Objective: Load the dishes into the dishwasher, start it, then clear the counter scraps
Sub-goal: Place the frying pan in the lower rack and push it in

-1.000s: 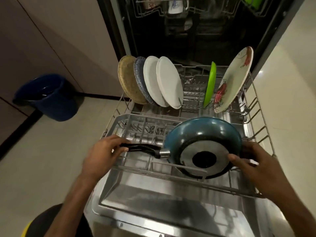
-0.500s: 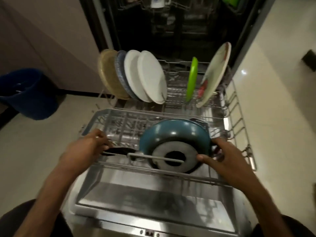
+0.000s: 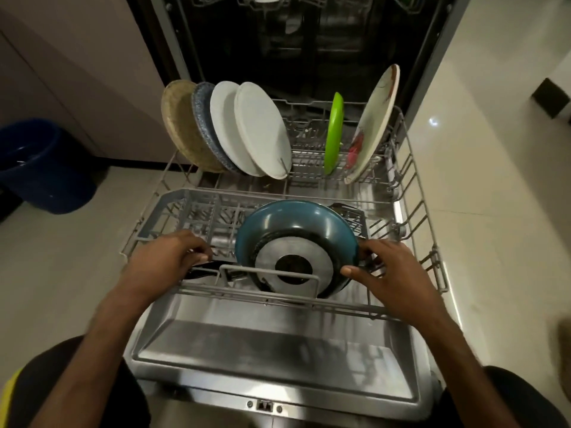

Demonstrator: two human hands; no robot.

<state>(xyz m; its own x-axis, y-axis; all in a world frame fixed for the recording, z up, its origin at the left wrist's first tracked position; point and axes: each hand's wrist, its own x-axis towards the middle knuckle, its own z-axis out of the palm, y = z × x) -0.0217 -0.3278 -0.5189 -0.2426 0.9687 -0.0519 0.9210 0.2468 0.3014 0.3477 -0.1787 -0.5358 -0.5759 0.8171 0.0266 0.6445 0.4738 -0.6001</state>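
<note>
A teal frying pan (image 3: 290,220) stands tilted on its edge at the front of the pulled-out lower rack (image 3: 411,193), its grey underside facing me. My left hand (image 3: 163,261) grips the pan's black handle (image 3: 200,270) at the left. The pan's right rim is pinched by my right hand (image 3: 389,279), thumb on the underside. Behind the pan, several plates stand upright in the rack: a tan plate (image 3: 182,128), a blue speckled one, two white plates (image 3: 259,128), a green plate (image 3: 335,131) and a floral plate (image 3: 375,122).
The open dishwasher door (image 3: 278,359) lies flat in front of me. A grey cutlery basket (image 3: 191,211) sits in the rack left of the pan. A blue bucket (image 3: 40,162) stands on the floor at left. The upper rack (image 3: 278,1) shows at the top edge.
The pan has sunk lower behind the rack's front rail and stands a little more upright. Both hands kept their hold and moved down with it.
</note>
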